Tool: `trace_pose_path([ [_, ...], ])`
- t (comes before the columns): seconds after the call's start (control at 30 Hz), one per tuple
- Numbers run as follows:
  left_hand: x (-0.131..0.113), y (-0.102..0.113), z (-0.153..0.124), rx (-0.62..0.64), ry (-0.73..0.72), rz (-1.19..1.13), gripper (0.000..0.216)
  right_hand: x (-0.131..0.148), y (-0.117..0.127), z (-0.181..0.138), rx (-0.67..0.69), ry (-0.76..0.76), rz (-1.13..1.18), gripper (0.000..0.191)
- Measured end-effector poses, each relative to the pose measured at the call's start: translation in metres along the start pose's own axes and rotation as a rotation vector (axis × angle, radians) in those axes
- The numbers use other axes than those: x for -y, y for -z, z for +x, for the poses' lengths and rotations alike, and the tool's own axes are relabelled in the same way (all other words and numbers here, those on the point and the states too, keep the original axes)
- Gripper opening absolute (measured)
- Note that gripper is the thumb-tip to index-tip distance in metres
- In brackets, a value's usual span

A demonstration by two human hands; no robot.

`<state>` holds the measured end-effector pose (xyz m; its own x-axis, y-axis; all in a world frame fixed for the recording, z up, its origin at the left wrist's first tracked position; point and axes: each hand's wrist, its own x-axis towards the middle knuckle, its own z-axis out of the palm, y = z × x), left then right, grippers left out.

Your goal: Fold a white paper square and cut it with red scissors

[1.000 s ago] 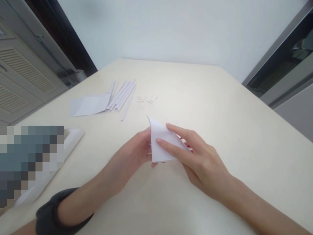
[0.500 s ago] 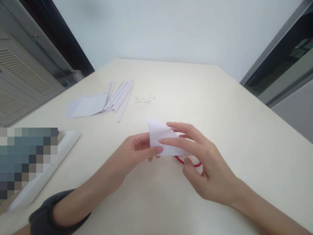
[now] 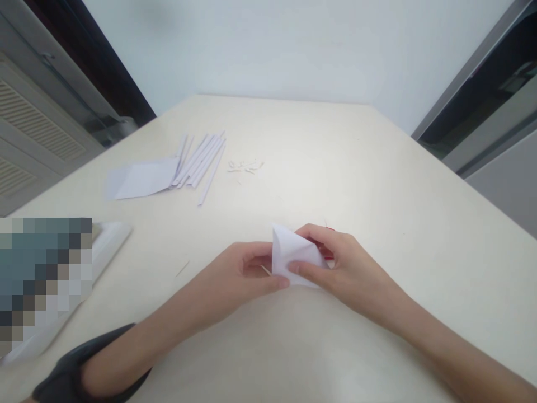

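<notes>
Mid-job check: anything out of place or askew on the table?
Slightly untidy only: loose white scraps lie scattered beside the pile of paper strips, and one outer strip juts out askew at its near end.

Left hand [image 3: 243,277] pinching, right hand [image 3: 344,268] curled

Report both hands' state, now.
Left hand: closed on the folded white paper, at its left side.
Right hand: holding the same paper, from its right side.

Curved white paper [image 3: 291,248] is held beside a red object [image 3: 329,258].
</notes>
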<state>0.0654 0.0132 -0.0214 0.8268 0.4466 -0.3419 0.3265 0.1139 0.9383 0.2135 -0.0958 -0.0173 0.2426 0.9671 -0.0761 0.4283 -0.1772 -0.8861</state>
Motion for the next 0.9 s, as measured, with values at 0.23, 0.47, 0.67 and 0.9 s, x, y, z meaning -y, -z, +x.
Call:
trace_pose_path([
  [0.23, 0.004, 0.008, 0.003, 0.031, 0.086, 0.068, 0.006, 0.0, 0.006, -0.001, -0.065, -0.028, 0.03, 0.007],
  [0.47, -0.003, 0.01, -0.001, 0.051, 0.078, 0.172, 0.008, 0.001, 0.007, -0.001, -0.101, -0.071, 0.069, 0.003],
  [0.67, -0.002, 0.01, -0.001, 0.009, 0.083, 0.191, 0.008, -0.002, 0.009, 0.002, -0.111, -0.092, 0.049, 0.003],
  [0.9, 0.0, 0.011, 0.003, 0.032, 0.071, 0.146, 0.01, 0.002, 0.012, -0.002, -0.08, -0.099, 0.082, 0.005],
])
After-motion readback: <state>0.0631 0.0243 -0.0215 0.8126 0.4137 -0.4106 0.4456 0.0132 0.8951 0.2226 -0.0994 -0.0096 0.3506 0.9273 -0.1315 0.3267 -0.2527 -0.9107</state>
